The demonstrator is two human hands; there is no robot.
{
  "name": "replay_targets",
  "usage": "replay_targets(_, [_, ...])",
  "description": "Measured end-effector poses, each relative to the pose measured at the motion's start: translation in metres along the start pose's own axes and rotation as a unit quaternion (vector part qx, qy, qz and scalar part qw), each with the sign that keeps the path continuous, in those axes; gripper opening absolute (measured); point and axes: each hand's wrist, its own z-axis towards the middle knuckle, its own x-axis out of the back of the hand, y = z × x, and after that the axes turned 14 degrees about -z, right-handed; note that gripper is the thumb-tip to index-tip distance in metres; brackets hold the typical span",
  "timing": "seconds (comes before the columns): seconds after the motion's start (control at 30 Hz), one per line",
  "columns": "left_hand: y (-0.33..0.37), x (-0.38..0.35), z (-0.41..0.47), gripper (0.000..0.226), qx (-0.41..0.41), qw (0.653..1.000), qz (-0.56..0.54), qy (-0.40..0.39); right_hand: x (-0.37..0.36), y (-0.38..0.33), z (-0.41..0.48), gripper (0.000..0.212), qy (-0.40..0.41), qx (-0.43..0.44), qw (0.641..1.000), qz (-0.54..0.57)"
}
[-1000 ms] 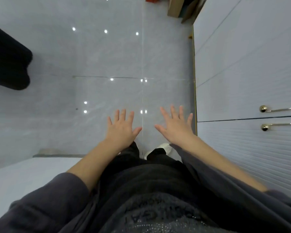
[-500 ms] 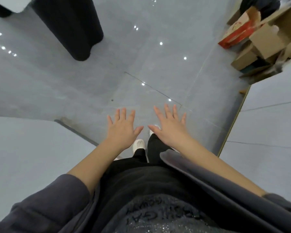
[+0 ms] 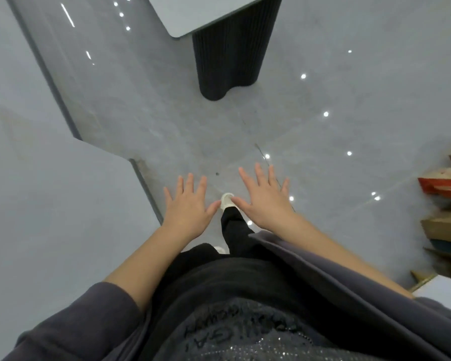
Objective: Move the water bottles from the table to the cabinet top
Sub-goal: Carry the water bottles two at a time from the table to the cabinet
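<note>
Left hand (image 3: 186, 204) and right hand (image 3: 264, 198) are both flat with fingers spread, holding nothing, above the floor (image 3: 323, 178). No water bottles in view; only a corner of the desk (image 3: 190, 14) shows ahead. Judgement: bottles probably smooth, thin-walled and weighty if full, so grasp each round mid-body, not the cap.

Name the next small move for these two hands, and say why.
Probably one step forward toward the table on the dark ribbed base, head lifting to show its top. The left hand and right hand are both open, fingers spread, holding nothing above the floor, and no water bottle is in view, so there is nothing to grasp yet.
</note>
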Motion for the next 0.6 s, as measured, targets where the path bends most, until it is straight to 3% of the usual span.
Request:
replay_targets(0.27, [0.001,0.048,0.046,0.073,0.089,0.991,-0.083,0.047,0.078,-0.01,0.081,0.075,-0.005,0.085,0.993,-0.078])
replay_targets(0.6, [-0.033,0.126,0.123,0.072,0.107,0.984,-0.118,0.081,0.154,-0.055,0.173,0.074,0.018,0.122,0.985,-0.122])
